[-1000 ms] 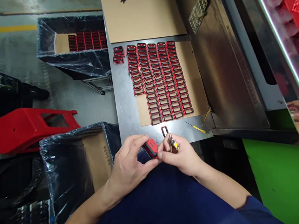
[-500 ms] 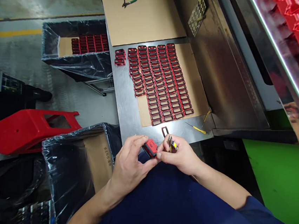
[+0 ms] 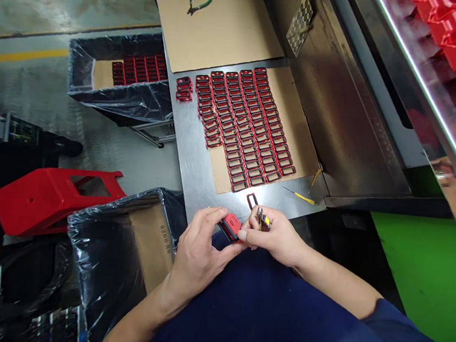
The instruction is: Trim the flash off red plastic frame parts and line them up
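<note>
My left hand point(image 3: 198, 249) is closed round a small red-and-black plastic part point(image 3: 231, 224), tilted just over the table's near edge. My right hand point(image 3: 276, 237) has a small metal tool with a yellow patch point(image 3: 264, 221) gripped in its curled fingers; the tool's kind is hard to make out. The right thumb and fingertips touch the right end of the plastic part. Just beyond the right hand, a single black-and-red frame point(image 3: 251, 200) lies on the metal table. Several columns of similar frames point(image 3: 248, 132) cover a cardboard sheet farther off.
A yellow-handled pick point(image 3: 304, 198) lies to the right on the metal table point(image 3: 189, 151). Green-handled pliers point(image 3: 199, 5) rest on the far cardboard. Plastic-lined bins point(image 3: 116, 97) and a large red plastic piece point(image 3: 48, 196) stand left. A metal wall point(image 3: 327, 105) bounds the right.
The view has shifted slightly. Both hands keep nearly the same place and hold; the plastic part sits a touch farther right between them.
</note>
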The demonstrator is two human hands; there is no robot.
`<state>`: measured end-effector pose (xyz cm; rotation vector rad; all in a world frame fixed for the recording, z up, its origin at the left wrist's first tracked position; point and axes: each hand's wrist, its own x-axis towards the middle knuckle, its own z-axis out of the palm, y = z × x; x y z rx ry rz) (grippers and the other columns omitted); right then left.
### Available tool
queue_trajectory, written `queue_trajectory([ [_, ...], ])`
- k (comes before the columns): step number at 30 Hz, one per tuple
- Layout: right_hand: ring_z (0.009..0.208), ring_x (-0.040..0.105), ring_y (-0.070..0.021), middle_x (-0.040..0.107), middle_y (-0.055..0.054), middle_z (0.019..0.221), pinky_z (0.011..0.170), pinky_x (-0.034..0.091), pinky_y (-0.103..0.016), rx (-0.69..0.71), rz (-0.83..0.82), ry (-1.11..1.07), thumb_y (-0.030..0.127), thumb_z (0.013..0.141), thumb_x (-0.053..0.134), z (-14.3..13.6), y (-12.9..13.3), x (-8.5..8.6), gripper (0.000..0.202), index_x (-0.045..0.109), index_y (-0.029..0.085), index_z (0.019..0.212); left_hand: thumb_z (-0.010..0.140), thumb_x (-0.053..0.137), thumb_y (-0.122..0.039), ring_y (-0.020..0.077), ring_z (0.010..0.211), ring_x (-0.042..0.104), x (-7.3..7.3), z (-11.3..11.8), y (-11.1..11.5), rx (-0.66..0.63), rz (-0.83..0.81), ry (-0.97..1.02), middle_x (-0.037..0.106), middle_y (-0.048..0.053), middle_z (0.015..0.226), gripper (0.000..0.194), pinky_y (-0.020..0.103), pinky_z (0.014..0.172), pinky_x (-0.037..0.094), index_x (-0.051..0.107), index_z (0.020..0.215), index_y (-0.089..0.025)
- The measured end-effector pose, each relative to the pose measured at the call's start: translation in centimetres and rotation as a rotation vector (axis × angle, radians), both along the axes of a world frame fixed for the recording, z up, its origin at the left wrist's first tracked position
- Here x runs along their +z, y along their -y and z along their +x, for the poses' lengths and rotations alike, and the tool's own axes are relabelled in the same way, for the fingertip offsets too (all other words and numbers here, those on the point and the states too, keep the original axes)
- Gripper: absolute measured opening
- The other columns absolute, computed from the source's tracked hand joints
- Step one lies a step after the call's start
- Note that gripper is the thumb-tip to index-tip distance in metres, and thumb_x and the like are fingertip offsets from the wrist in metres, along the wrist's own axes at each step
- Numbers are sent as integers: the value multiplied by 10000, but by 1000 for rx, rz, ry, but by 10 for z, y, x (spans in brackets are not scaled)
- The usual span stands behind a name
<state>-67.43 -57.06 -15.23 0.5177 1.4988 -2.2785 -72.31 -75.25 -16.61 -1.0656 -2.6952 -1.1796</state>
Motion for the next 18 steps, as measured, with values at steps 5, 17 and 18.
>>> queue_trajectory([
  [5,561,509,-89,592,3,699,554,424,-200,1,-64,-13,265,683,769,0,-2,0,395,389,155,682,841,725,-404,222,974,647,-2,1,1,-1,2,100,610,94,1076,496,354,842,591,504,1228,-185],
  [17,570,521,-97,612,-5,711,541,408,-193,34,-48,5,205,649,688,1,-2,-3,296,399,154,693,850,723,-359,213,1008,640,-2,0,1,-40,-1,128,602,94,1103,496,333,853,585,494,1252,-180],
  [18,580,535,-102,615,-3,717,549,414,-194,34,-52,11,198,641,683,1,-2,-3,294,398,153,693,855,717,-358,214,1013,640,-1,-1,1,-50,-5,118,603,97,1108,491,335,858,584,492,1254,-181],
])
